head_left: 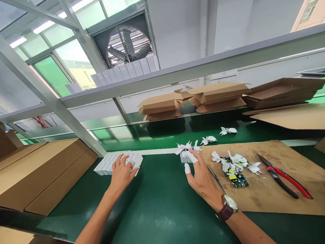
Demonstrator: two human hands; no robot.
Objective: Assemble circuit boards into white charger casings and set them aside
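My left hand (122, 173) rests with its fingers spread on a block of white plastic charger shells (111, 162) lined up on the green bench. My right hand (201, 178), with white finger cots on thumb and forefinger and a wristwatch (228, 206) on the wrist, reaches to a small white charger shell (184, 156); the forefinger touches it. Just behind that shell lies a cluster of white plug pieces (188, 146).
A brown board (279, 189) at right carries circuit boards (236, 178), white plug parts (238, 161), tweezers (215, 178) and red-handled cutters (284, 176). A cardboard box (38, 176) stands at left. Flat cardboard cartons (193, 100) are stacked beyond the green belt.
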